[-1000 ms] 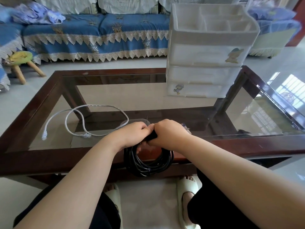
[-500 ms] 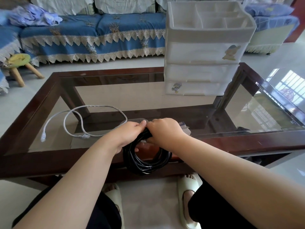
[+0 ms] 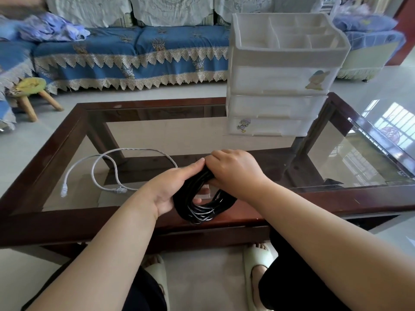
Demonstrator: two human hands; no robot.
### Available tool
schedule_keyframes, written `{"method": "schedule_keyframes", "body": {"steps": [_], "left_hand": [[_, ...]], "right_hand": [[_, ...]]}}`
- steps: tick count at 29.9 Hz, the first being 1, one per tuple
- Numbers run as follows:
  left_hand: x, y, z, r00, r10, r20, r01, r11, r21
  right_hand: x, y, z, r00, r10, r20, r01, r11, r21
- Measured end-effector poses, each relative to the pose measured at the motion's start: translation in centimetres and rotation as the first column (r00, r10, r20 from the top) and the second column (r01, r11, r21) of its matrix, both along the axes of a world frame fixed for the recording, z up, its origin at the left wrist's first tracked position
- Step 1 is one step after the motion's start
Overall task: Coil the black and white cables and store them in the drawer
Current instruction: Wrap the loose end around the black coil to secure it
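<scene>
Black cable (image 3: 202, 205), coiled, is gripped by curled left hand (image 3: 173, 187) and right hand (image 3: 235, 171) above glass-topped table (image 3: 67, 221).

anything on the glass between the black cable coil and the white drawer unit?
Head view: nothing; only bare glass tabletop lies between the coiled black cable and the white plastic drawer unit.
</scene>
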State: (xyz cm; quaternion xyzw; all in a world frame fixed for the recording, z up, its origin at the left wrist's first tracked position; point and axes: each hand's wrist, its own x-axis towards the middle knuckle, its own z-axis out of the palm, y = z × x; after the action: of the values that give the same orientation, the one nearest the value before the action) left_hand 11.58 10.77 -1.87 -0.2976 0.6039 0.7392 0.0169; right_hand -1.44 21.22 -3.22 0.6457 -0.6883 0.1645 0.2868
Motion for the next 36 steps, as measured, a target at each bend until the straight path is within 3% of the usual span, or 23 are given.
{"method": "schedule_keyframes", "body": {"steps": [6, 15, 23, 28, 31, 34, 36], "left_hand": [[0.1, -0.4, 0.3, 0.998, 0.042, -0.045, -0.040, 0.997, 0.063], [-0.2, -0.8, -0.7, 0.985, 0.163, -0.057, -0.159, 0.985, 0.071], [-0.5, -0.8, -1.1, 0.966, 0.259, 0.006, -0.257, 0.960, -0.113], [-0.5, -0.8, -1.3, 0.962, 0.274, -0.003, -0.255, 0.891, -0.376], [-0.3, -0.6, -0.5, 0.974, 0.226, -0.014, -0.193, 0.794, -0.577], [0.0, -0.8, 0.2, 0.991, 0.090, 0.095, 0.038, 0.493, -0.869], [0.1, -1.2, 0.1, 0.991, 0.038, 0.127, 0.111, 0.281, -0.953]], "right_hand": [[-1.0, -0.4, -0.1, 0.992, 0.111, -0.063, -0.111, 0.994, -0.004], [-0.5, -0.9, -0.5, 1.000, 0.006, -0.017, -0.003, 0.984, 0.176], [0.0, -1.1, 0.0, 0.990, -0.111, -0.082, 0.134, 0.922, 0.364], [0.5, -1.9, 0.0, 0.989, -0.065, -0.131, 0.112, 0.911, 0.397], [0.8, -2.2, 0.1, 0.987, -0.085, -0.137, 0.136, 0.900, 0.415], [1.1, -2.2, 0.1, 0.986, -0.083, -0.146, 0.139, 0.892, 0.430], [1.0, -2.2, 0.1, 0.989, -0.070, -0.131, 0.123, 0.882, 0.455]]}}
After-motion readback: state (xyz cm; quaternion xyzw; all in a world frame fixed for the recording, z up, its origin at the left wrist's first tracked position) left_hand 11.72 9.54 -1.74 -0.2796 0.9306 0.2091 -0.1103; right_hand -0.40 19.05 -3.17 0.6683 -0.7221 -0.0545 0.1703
